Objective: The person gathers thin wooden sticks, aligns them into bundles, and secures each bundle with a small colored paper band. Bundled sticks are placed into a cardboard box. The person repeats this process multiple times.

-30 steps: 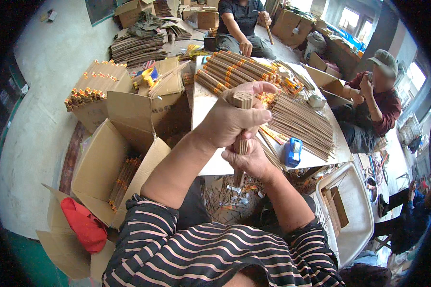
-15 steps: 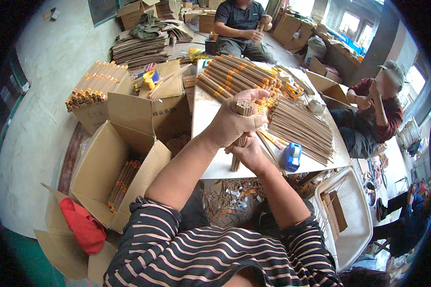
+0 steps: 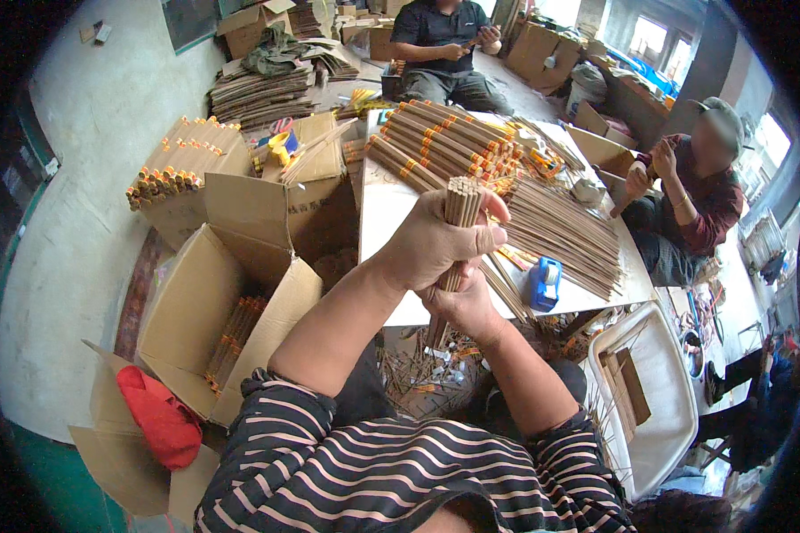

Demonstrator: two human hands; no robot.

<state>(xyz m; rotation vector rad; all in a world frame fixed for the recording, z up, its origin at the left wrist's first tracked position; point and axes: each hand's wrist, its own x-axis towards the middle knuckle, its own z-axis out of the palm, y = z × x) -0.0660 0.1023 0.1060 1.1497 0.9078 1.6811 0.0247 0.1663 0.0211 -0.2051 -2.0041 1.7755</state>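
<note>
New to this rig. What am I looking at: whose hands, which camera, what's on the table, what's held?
No robot here: these are a person's bare hands. The view comes from the left of two fisheye cameras worn on the head, looking down, so straight edges bend near the rim.

The left hand grips the upper part of a bundle of thin brown sticks; the right hand grips it lower down.

On the white table lie stick bundles with orange-yellow bands, loose sticks and a blue tape dispenser. The co-worker in a cap is someone else.
</note>
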